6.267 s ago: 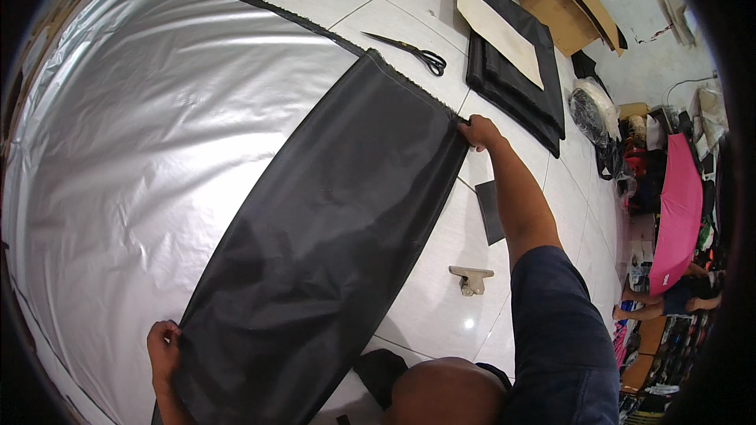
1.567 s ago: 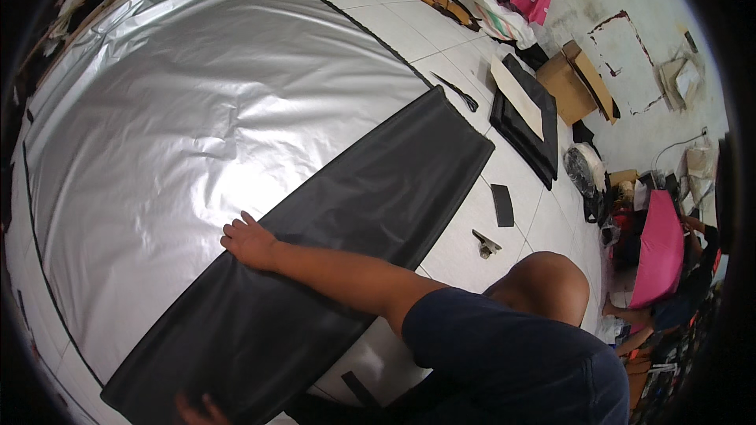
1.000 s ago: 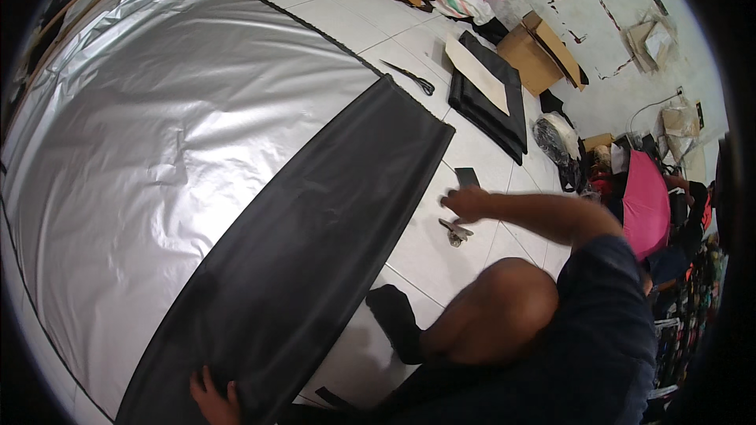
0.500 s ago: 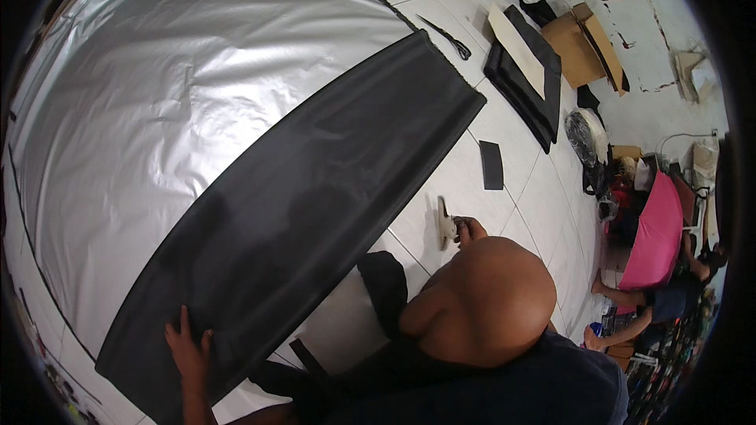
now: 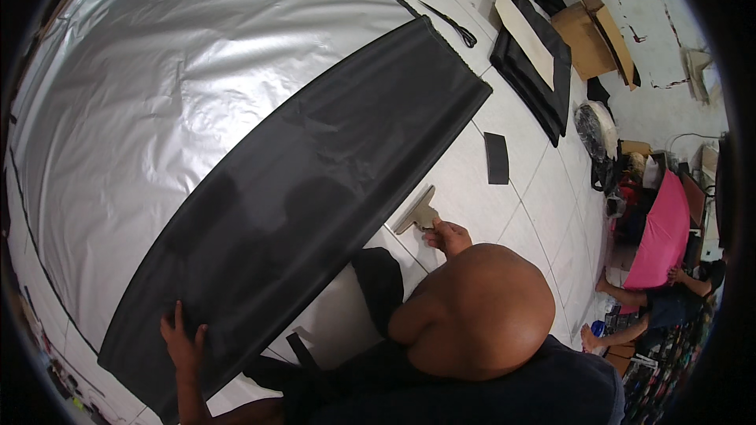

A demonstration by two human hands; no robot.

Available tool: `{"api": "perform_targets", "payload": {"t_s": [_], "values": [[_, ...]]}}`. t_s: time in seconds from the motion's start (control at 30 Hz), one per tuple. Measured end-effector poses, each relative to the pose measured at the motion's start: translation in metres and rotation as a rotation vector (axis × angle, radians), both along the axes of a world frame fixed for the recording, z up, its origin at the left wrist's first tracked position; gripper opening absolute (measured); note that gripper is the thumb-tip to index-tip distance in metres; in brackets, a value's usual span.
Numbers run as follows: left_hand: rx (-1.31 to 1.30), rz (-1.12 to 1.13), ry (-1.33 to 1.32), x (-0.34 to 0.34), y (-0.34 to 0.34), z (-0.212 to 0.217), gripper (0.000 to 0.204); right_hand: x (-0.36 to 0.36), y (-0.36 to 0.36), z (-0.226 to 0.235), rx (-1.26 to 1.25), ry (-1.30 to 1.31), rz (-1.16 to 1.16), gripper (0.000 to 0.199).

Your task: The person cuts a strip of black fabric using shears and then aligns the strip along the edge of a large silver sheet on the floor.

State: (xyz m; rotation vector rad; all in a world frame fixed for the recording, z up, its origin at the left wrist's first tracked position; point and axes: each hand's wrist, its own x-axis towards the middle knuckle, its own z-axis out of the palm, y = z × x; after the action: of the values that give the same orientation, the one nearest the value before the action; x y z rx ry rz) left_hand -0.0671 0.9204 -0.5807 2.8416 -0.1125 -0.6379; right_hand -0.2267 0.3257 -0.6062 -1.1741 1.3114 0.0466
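A long folded panel of black sheet material [image 5: 291,181] stretches diagonally over silver sheeting [image 5: 157,102]. Near its lower left end my left hand [image 5: 183,348] lies flat on it, fingers spread. My right hand [image 5: 450,237] grips the handle of a wide-bladed scraper [image 5: 417,211], held by the panel's right edge above the white tiles. My bent knee [image 5: 480,307] hides the right forearm. A small dark rectangular piece [image 5: 496,159] lies on the floor beyond that hand.
Scissors [image 5: 453,25] lie by the panel's top end. Folded black material [image 5: 531,71] with a pale strip and a cardboard box [image 5: 587,39] are at upper right. Far right, another person [image 5: 669,303] sits by a pink sheet [image 5: 657,232] among clutter.
My right hand has brought the scraper leftward, closer to the panel's edge, and turned its blade to a slant. The left hand stays flat on the black material.
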Motion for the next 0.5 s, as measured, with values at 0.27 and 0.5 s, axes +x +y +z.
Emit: {"api": "perform_targets", "payload": {"t_s": [0.27,0.5], "values": [[0.004,-0.028,-0.021,0.001,0.004,0.0,0.082,0.03,-0.007,-0.012,0.166,-0.281,-0.003,0.028],[-0.016,-0.012,-0.01,0.002,0.003,0.0,0.082,0.044,-0.004,-0.017,0.161,-0.202,0.075,0.037]]}}
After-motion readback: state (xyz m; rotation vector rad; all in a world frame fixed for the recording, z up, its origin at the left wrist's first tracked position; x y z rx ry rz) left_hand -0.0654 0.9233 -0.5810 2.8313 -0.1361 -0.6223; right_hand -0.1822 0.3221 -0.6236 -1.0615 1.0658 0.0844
